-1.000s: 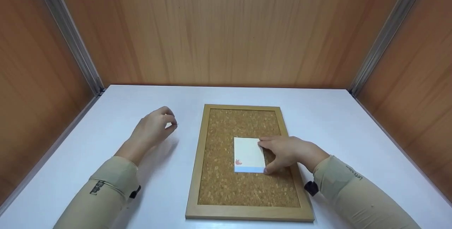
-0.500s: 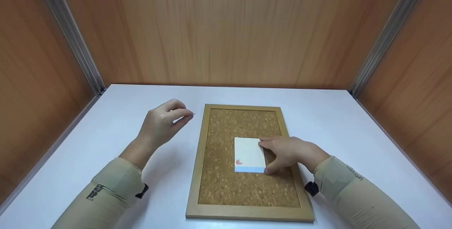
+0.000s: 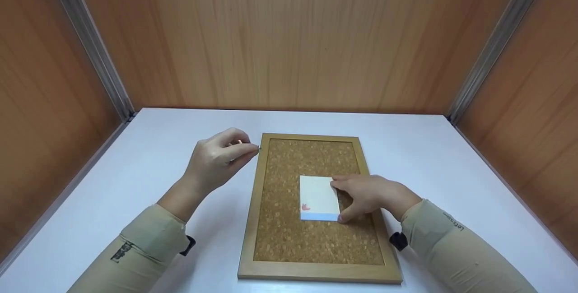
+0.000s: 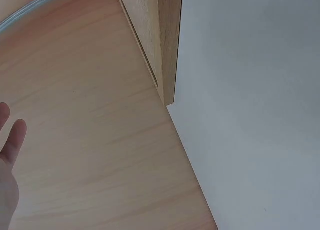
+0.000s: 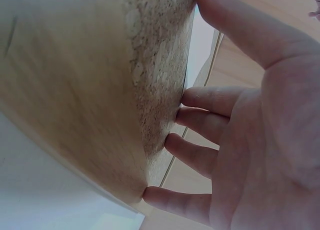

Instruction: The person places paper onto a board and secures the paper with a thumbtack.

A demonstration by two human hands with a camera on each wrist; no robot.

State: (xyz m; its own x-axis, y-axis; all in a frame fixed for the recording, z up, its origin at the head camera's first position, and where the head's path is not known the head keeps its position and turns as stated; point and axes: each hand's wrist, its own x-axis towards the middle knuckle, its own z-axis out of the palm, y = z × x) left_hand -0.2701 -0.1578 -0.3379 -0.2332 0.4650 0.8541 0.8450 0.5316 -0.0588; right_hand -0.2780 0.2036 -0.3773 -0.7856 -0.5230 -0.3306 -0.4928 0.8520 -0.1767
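My left hand [image 3: 223, 155] is raised at the upper left edge of the corkboard [image 3: 280, 234], with thumb and forefinger pinching a small pin [image 3: 260, 149]. Only a thin dark tip of it shows past the fingertips. A speck of pale red and white shows behind the curled fingers. On the cork lies a white sticky note [image 3: 316, 193] with a blue strip along its near edge and a small pink print. My right hand [image 3: 368, 193] presses the note's right side, forefinger near the far corner, thumb at the near corner. In the right wrist view its straight fingers [image 5: 200, 155] rest along the board.
The corkboard's pale wooden frame [image 3: 316, 272] lies flat on a white table [image 3: 212, 243]. Wood-grain panels [image 3: 289, 40] enclose the back and both sides, with grey metal posts [image 3: 92, 44] at the corners. Both wrists wear dark straps below tan sleeves.
The left hand has risen and moved right to the board's upper left edge, still pinching the pin. The right hand and the note have stayed in place.
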